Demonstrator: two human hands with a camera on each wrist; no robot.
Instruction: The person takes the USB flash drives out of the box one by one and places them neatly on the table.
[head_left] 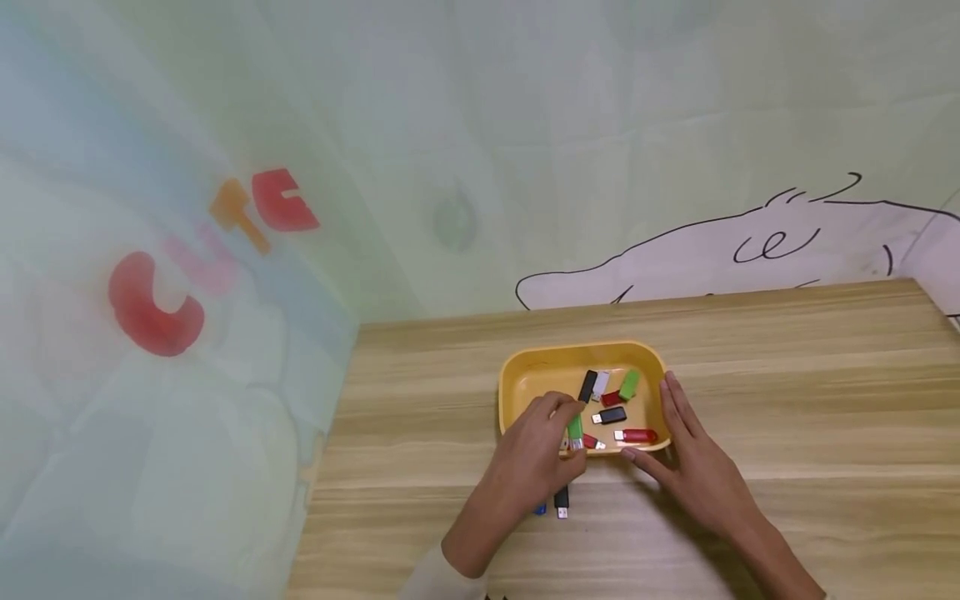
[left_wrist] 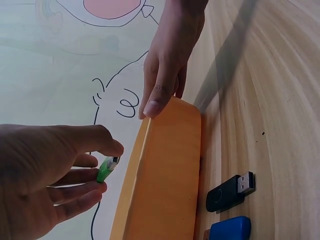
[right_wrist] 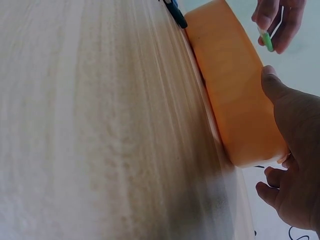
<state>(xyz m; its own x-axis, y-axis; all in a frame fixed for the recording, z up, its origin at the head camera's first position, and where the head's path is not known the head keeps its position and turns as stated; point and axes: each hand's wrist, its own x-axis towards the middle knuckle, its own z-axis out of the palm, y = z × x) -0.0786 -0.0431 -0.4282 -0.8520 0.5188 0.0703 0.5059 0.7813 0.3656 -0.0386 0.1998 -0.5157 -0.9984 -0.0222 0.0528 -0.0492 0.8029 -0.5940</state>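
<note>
There it is, up in your left hand (head_left: 531, 450): the slim green USB flash drive with a bare metal plug (head_left: 575, 428), pinched lengthwise between thumb and fingertips, plug end at your thumb. You have it above the left part of the shallow yellow-orange plastic tray with rounded corners (head_left: 540, 358), just inside the near rim.

Over on the other side, your right hand (head_left: 701, 471) is spread around the near right corner, thumb on the near rim, fingers lying along the right end.

Look inside: a black stick (head_left: 588, 387) leans next to a white one (head_left: 601, 385), and a bright green stick (head_left: 629, 384) lies across a red one (head_left: 611, 399). Nearer you sits a black drive with its plug facing left (head_left: 611, 416), then a glossy red drive (head_left: 637, 436), plug also left.

Outside, on the pale wood-grain table (head_left: 825, 467), a black swivel drive (head_left: 562, 500) lies near the tray's front wall, plug toward you, with a blue drive (left_wrist: 231, 229) beside it, partly hidden by your left hand in the head view.
</note>
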